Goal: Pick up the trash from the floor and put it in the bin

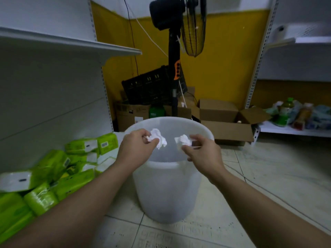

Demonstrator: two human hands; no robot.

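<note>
A translucent white bin [166,190] stands on the tiled floor in front of me. Both my hands hover over its open mouth. My left hand [138,145] pinches a crumpled white tissue [159,138] between thumb and fingers. My right hand [204,151] pinches a second crumpled white tissue [183,140] the same way. The two wads hang a short way apart above the bin's inside.
Green tissue packs [53,176] lie heaped on the floor at the left under white shelving [71,42]. Behind the bin stand a black pedestal fan [174,68], a black crate [148,86] and open cardboard boxes [225,122]. A low shelf at the right holds bottles [286,113].
</note>
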